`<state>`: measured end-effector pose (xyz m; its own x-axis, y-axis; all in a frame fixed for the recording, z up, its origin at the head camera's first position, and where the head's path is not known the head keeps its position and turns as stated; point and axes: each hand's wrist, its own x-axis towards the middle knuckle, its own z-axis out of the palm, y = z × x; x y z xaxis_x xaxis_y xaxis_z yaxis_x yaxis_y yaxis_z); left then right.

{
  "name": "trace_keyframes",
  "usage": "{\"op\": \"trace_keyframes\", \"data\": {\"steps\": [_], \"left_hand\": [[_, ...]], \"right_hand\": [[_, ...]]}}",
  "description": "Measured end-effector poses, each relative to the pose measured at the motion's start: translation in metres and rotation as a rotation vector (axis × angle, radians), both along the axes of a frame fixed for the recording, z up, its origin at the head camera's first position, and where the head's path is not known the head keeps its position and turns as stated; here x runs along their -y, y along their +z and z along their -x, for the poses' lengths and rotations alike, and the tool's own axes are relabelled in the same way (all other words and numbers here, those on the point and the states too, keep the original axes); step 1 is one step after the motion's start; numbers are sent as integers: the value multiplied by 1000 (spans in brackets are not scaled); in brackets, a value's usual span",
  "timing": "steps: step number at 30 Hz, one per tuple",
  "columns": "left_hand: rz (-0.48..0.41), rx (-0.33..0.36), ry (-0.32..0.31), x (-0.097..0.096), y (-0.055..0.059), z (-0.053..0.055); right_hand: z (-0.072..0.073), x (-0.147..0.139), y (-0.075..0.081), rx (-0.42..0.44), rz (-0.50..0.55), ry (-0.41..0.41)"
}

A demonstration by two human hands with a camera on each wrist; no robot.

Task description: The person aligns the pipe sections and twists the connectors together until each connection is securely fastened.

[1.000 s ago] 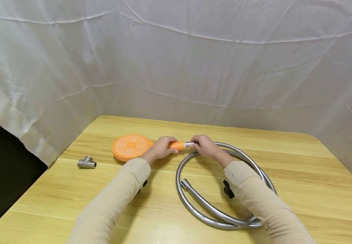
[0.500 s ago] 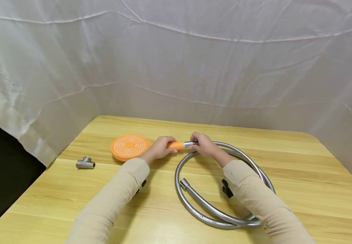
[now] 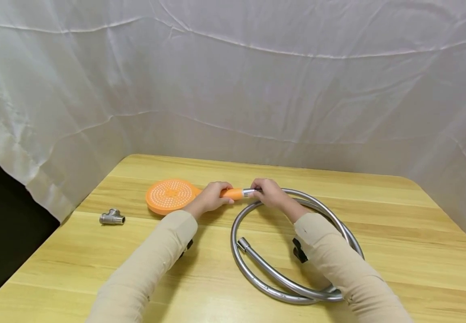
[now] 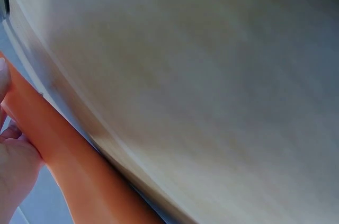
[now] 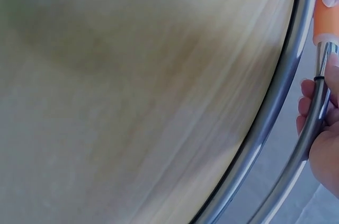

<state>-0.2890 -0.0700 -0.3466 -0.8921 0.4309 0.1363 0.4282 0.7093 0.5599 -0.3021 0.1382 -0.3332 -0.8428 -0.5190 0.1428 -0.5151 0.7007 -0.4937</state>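
Gripping showerhead (image 3: 171,196) and seemingly attached hose (image 3: 271,270)

In the head view, the left arm (image 3: 144,269) slants up from the lower left of the frame, the right arm (image 3: 346,264) from the lower right. Near the centre, left hand (image 3: 211,196) and right hand (image 3: 271,193) stay just apart, thumbs and fingers curled.

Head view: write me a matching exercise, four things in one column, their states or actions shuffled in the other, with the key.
Column one:
1. metal fitting
2. left hand
3. grey hose
4. right hand

Column two:
A. grips the orange handle
B. T-shaped, touched by neither hand
C. holds the metal collar
D. coiled in loops

Pairs: 1-B, 2-A, 3-D, 4-C
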Motion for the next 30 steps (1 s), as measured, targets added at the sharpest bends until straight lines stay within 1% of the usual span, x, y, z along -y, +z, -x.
{"op": "trace_keyframes", "data": {"steps": [3,10,14,19,25,30], "left_hand": [[-2,2,4,0,-1,0],[0,2,5,-2,-1,1],[0,9,5,-2,-1,2],[-7,12,8,-1,-1,2],[-1,19,18,0,0,2],[-3,18,15,0,0,2]], "right_hand": [[0,1,0,9,-15,-1],[0,2,0,0,-46,-13],[-1,2,0,13,-32,-16],[-3,2,3,61,-23,-47],[-2,4,4,53,-3,-61],[1,6,2,54,2,-77]]}}
